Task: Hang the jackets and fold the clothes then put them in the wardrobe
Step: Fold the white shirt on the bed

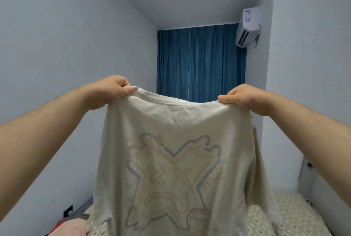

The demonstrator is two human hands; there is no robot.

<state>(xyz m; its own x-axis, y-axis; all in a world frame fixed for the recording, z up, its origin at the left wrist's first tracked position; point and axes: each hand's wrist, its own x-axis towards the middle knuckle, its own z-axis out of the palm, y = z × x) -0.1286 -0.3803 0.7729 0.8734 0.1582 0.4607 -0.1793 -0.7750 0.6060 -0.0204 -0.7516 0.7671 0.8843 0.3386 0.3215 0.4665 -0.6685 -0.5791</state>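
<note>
A cream T-shirt [171,122] with a faint X-shaped print seen through the cloth hangs spread out in front of me. My left hand [108,91] pinches its top edge at the left shoulder. My right hand [245,97] pinches the top edge at the right shoulder. Both arms are stretched forward at chest height. The shirt's lower part drops out of the frame's bottom and hides most of the bed behind it.
A bed with a dotted cover [290,215] lies below. Pink and red clothes [70,228] sit at its lower left. Blue curtains [201,61] close the far wall. An air conditioner [247,27] hangs at the upper right. Walls stand close on both sides.
</note>
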